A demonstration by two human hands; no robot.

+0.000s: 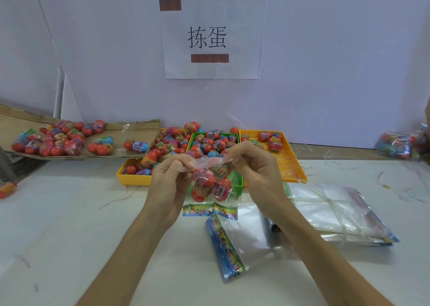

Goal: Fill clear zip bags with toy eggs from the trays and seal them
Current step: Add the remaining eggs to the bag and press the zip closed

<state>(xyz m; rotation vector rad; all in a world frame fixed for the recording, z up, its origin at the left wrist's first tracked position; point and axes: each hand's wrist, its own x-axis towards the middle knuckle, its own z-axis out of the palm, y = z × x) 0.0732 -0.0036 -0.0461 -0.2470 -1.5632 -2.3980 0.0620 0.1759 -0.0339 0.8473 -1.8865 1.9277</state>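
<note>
- While you hold the zip bag [210, 163] above the counter [69, 212], midway along it and just in front of the trays at the far edge, treat this as the sealing step; that is a judgement.
- Left hand [172, 173]: fingers curled, thumb and fingertips pinching the left end of the bag's top strip.
- Right hand [253, 163]: curled likewise, pinching the right end of the same strip, which is stretched between the two hands.
- Toy eggs [201, 193]: several, red-based, hanging in the belly of the bag below the strip; count not legible.
- Seal state: cannot tell whether the zip is engaged anywhere; the plastic is blurred there.
- Method: hold the strip taut and level and line up both tracks. Anchor one end, then run a firm pinch across to the other, pressing hard at each end.
- Caution: the eggs sit close under the strip. Shake them down so none bulges into the closure, and let air out before the last stretch.
- Check: tug lightly below the zip; any gap likely needs re-pressing.
- Supply: green tray [214, 134] between two yellow trays [133, 179], all holding eggs, along the far edge.
- Empty bags: banded stack [330, 212] toward the right edge.
</note>
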